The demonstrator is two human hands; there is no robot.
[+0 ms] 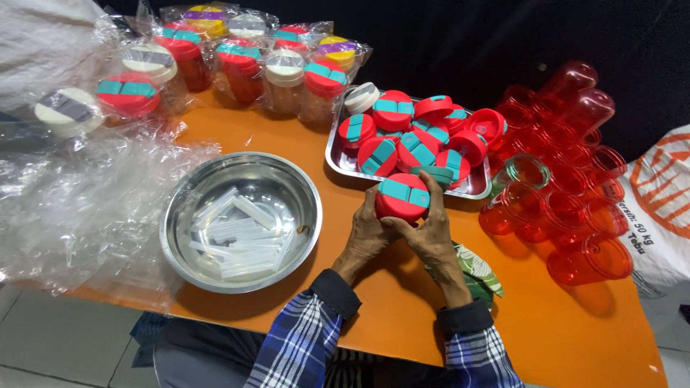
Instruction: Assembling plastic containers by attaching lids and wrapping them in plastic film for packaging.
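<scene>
- Both hands together over the orange table [237,126], wrapped round one red lid with teal flaps [402,197], held up between them.
- Left hand [368,231] cupping the lid's lower left side, fingers curled under it.
- Right hand [431,233] pressed on the lower right side, thumb up against the rim; fingers of both hands meeting just under the lid.
- Just beyond the hands: steel tray [345,162] heaped with more red lids [392,109], plus one white lid [361,97] at its far left corner.
- Touching the held lid on the right, a loose teal piece [435,174] sitting at the tray's near edge.
- Left of the left hand: round steel bowl [241,219] with a heap of clear plastic strips [241,233] inside.
- Further left, crinkly clear plastic wrap [79,201] spread over the table edge.
- Far side, beyond the bowl: wrapped jars [237,68] already capped in red, white and yellow.
- Right of the right hand: a pile of empty red see-through jars [575,187] lying on their sides, one clear jar [523,171] among them.
- Under the right wrist, a leaf-print cloth [480,271] peeking out.
- Far right, a white sack [665,208], well apart from the hands.
- Blue plaid sleeves [302,345] with dark cuffs on both arms.
</scene>
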